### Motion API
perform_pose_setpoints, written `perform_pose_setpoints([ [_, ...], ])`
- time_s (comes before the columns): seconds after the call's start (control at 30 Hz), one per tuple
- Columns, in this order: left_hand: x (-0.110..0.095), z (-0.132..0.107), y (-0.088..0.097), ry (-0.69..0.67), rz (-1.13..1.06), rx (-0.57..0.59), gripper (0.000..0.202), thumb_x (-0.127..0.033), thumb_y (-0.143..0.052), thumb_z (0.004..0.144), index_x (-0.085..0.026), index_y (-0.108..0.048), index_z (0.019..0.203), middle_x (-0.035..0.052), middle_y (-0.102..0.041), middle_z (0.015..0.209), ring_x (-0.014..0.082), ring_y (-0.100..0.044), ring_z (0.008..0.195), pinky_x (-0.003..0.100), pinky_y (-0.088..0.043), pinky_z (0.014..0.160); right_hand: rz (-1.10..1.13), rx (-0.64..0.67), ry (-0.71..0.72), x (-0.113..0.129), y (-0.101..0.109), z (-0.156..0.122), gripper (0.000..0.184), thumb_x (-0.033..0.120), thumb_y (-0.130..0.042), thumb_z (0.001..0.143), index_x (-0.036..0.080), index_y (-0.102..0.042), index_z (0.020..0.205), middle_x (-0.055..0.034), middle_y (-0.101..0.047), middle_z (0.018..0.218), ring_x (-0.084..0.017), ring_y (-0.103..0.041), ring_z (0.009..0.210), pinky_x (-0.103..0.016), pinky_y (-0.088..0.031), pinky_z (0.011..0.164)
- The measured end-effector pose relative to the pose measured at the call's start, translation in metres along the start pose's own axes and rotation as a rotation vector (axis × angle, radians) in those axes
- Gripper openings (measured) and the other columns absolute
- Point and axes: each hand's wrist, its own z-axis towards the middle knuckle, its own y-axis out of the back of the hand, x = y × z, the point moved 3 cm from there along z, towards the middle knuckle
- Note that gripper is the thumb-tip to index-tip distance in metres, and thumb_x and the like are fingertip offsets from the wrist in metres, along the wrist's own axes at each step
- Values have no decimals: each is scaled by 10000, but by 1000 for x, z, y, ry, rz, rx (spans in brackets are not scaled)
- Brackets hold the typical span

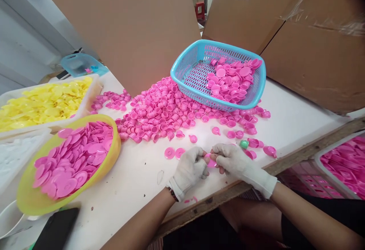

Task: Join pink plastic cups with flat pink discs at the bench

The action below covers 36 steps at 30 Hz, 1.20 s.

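Observation:
Near the table's front edge, my left hand (190, 168) and my right hand (235, 161) meet, both in white gloves with bare fingertips. A small pink plastic saucer (211, 161) is pinched between the fingers of both. Part of it is hidden, so I cannot tell if a cup is joined to it. Left of my hands, two pink saucers (169, 153) lie flat. Beyond them spreads a big heap of pink toy cups (159, 115). A few loose cups and a green cup (244, 144) rest beside my right hand.
A blue basket (182, 84) holding pink cups stands at the back, partly on the heap. To the left are a yellow bowl (116, 147) of pink saucers, a tray of yellow pieces (42, 103) and a phone (57, 229). Cardboard boxes (316, 56) rise behind; a pink-filled crate (319, 162) sits right.

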Motion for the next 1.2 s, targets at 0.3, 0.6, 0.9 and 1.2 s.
perform_pose_setpoints([
  [0.3, 15, 19, -1, 161, -80, 111, 72, -211, -504, 824, -185, -438, 818, -38, -576, 510, 114, -573, 424, 210, -473, 411, 209, 206, -131, -13, -10, 9, 17, 231, -426, 851, 219, -427, 840, 54, -569, 605, -95, -582, 422, -184, -439, 377],
  [0.6, 8, 16, 7, 53, -53, 246, 271, -318, -655, 736, -175, -439, 814, -23, -579, 646, 108, -603, 535, 209, -489, 482, 307, 352, -106, -17, -5, 9, 99, 236, -482, 825, 215, -425, 903, 25, -631, 693, -130, -660, 550, -223, -519, 482],
  [0.9, 3, 19, 3, 119, 98, 221, 306, -196, -632, 690, -207, -374, 854, -72, -517, 619, 101, -549, 452, 209, -439, 423, 256, 401, -273, -7, -4, 13, 205, 86, -468, 745, 213, -396, 889, 42, -612, 604, -137, -640, 494, -215, -495, 430],
  [1.2, -16, -6, 40, -294, 699, -209, 198, -242, -546, 805, -186, -537, 995, -1, -576, 732, 149, -555, 690, 274, -425, 665, 151, 215, 35, 18, 15, 2, 134, 115, -475, 727, 204, -424, 813, 47, -559, 556, -86, -549, 437, -167, -426, 415],
])
